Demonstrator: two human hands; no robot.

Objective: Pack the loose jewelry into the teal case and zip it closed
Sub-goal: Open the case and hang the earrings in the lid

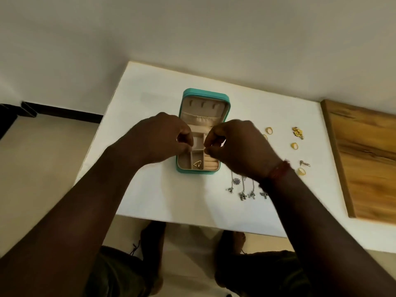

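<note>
Barely begun: one gold triangle piece (197, 164) in the open teal case (197, 173) mid-table, rings (294, 145) and silver chains (242, 195) loose to its right, left hand (162, 136) and right hand (237, 146) curled above, grip unclear.

- I see the teal case (205, 92) lying open on the white table (150, 99), its lid tipped back away from me. The lining is beige, with a gathered pocket in the lid and small compartments in the base.
- A gold triangle earring (197, 164) lies in the near middle compartment.
- Gold rings (294, 145) lie scattered to the right of the case, well apart from it.
- A gold flower-shaped piece (297, 132) sits beyond the rings.
- Silver chains with charms (242, 195) lie near the case's near right corner.
</note>
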